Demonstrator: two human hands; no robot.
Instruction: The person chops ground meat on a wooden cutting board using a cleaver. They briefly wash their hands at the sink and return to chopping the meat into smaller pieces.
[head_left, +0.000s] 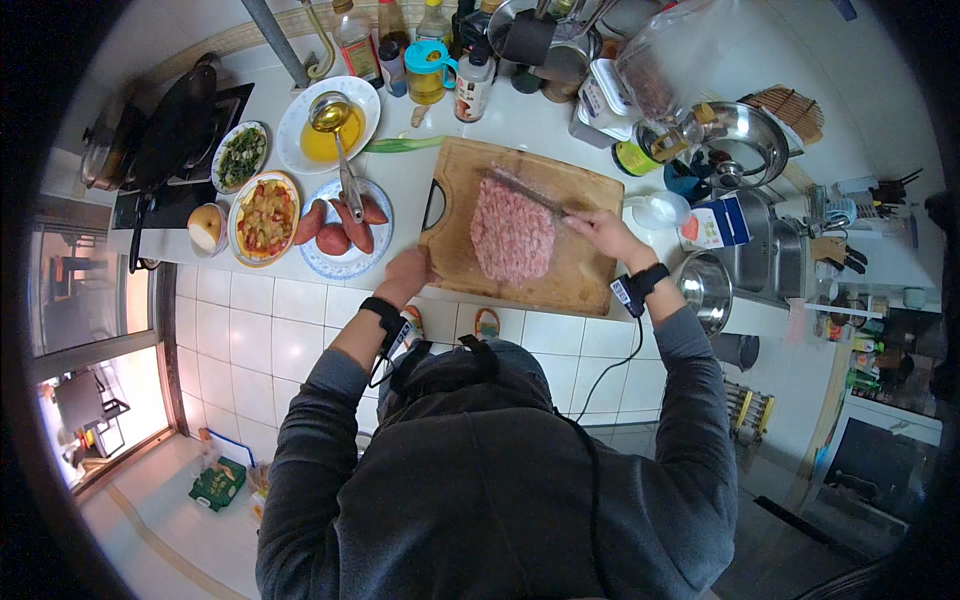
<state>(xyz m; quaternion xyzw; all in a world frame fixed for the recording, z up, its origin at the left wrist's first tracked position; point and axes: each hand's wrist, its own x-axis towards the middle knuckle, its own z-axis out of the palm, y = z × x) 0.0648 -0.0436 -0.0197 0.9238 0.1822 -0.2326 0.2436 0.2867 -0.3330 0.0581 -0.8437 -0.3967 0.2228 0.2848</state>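
Minced raw meat (513, 234) lies flattened in a layer on a wooden cutting board (589, 262). My right hand (606, 234) is closed around the handle of a kitchen knife (525, 189), whose blade lies along the meat's far edge. At the board's near left corner rests my left hand (409, 271), its fingers against the board's edge; whether they grip it cannot be told. To the left, a blue-rimmed plate (319, 264) holds several reddish sweet potatoes (332, 240), with the handle of a metal ladle (347, 165) over it. The ladle's bowl sits in a white dish (289, 135) of yellow liquid.
Green onion (403, 144) lies by the board's far left corner. Plates of cooked greens (241, 156) and chopped food (266, 217) stand left, before the stove (217, 127). Bottles and a blue-lidded jug (427, 73) line the back. Right are a carton (716, 223), steel bowl (705, 292) and sink (750, 251).
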